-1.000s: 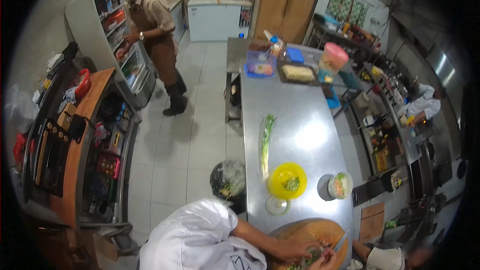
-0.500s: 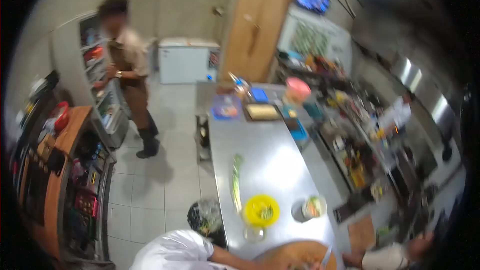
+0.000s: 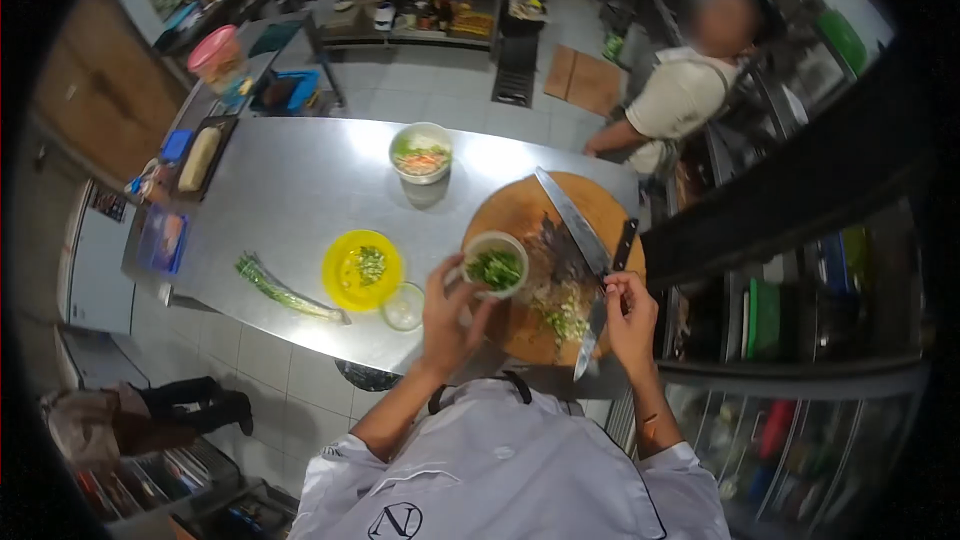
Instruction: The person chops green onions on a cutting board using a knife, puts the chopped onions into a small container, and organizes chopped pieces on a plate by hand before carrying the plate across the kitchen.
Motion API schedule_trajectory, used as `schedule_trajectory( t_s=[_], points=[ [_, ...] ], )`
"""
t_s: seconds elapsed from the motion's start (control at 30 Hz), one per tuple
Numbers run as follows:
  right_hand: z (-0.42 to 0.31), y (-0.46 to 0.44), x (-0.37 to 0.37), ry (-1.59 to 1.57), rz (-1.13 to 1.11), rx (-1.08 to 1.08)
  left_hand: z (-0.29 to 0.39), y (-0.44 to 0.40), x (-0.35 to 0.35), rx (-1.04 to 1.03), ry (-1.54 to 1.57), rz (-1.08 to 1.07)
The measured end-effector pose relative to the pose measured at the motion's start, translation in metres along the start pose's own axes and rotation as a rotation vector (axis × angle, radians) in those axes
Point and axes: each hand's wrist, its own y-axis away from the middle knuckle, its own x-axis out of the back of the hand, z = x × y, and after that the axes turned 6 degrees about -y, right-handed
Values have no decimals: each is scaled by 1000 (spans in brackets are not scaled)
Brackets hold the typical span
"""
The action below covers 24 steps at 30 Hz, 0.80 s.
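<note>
My left hand point(image 3: 452, 312) curls around the near left side of a small white bowl point(image 3: 522, 258) with chopped green herbs point(image 3: 494, 269) in it. The bowl is over the left part of a round wooden cutting board point(image 3: 490, 208). At the board's right side, my right hand point(image 3: 630, 318) is closed, fingertips pinched at the handle end of a large knife point(image 3: 570, 212), whose blade points away from me. A second knife point(image 3: 591, 338) with a black handle lies crosswise there. Chopped pale and green pieces point(image 3: 566, 324) and a dark heap point(image 3: 556, 248) are on the board.
On the steel table point(image 3: 300, 180) are a yellow bowl point(image 3: 338, 292) with chopped greens, a small clear dish point(image 3: 404, 308), a spring onion bunch point(image 3: 285, 290) and a tub of cut vegetables point(image 3: 421, 162). A co-worker point(image 3: 680, 100) stands beyond the board; another person point(image 3: 100, 425) is at lower left.
My view has swung right and down. The board, both knives and my two hands now show fully, with the herb bowl in my left hand. The yellow bowl and spring onions appear unmoved on the table.
</note>
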Motion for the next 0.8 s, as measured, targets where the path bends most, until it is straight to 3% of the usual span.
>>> schedule_trajectory(
  t_s=[0.33,0.4,0.47,0.53,0.57,0.63,0.8],
  points=[
    [49,90,3,218,69,-89,-38,-27,-61,-107,-69,-21],
    [48,101,-5,386,197,-10,-48,-23,-76,-61,40,-12],
    [67,126,-9,377,169,-146,-44,-23,-75,-83,27,-45],
    [87,144,-14,144,205,-407,-26,-24,-64,-84,-63,5],
    [99,147,-13,144,210,-407,-22,-22,-61,-89,-60,4],
    [117,150,-1,-401,15,-743,-17,-10,-52,-69,-100,136],
    [126,140,22,-404,72,-767,-26,18,-40,-58,-144,63]
  ],
)
